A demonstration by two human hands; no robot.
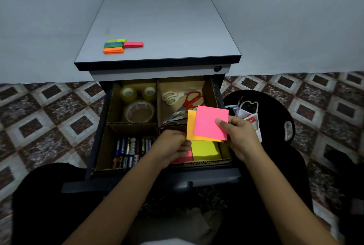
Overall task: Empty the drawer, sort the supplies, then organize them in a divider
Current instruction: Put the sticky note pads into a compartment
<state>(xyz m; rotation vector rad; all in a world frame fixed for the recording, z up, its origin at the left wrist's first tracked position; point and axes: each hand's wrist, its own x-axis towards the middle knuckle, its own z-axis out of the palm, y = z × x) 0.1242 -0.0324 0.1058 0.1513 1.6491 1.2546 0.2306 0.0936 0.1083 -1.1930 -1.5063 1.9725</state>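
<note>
Right hand [238,136] pinched fanned pink pad [210,122] and orange pad [192,126]; orange might slip. Left hand [173,146]: fingers' hold not discernible.

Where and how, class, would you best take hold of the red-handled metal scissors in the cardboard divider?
Pinch the red-handled scissors by their handle loops, probably from above: they lie flat, loops exposed at the far end, blades angled nearward.

Likely a small office or home study: a grey pedestal cabinet [157,28] with a keyed lock [217,68] stands against a plain wall [49,18] on patterned floor tiles [49,111], its open drawer [212,176] holding tape rolls [139,111], scissors [192,99], batteries [128,150] and sticky notes [210,122].
</note>
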